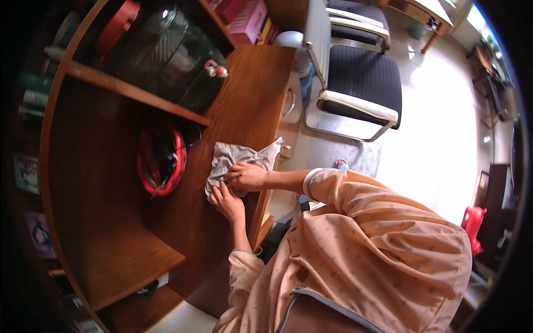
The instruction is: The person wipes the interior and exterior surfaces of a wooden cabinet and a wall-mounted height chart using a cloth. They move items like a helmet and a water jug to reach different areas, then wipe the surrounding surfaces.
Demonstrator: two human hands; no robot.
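A crumpled light grey cloth (245,155) lies on the brown wooden cabinet top (254,91), one corner reaching its front edge. My right hand (246,177) is on the cloth's lower right part, fingers bent and gripping the fabric. Just below it, my left hand (227,202) holds the cloth's lower edge, its fingertips near those of the right. The undersides of both hands are hidden. To the left of the cloth, a coiled red object with dark cables (161,162) rests in the open compartment.
Wooden shelves (137,93) rise at the left, with a glass tank (166,50) in the upper compartment. Pink boxes (247,23) stand at the cabinet's far end. A black-seated chair (364,79) is beside the cabinet, near drawer handles (289,102).
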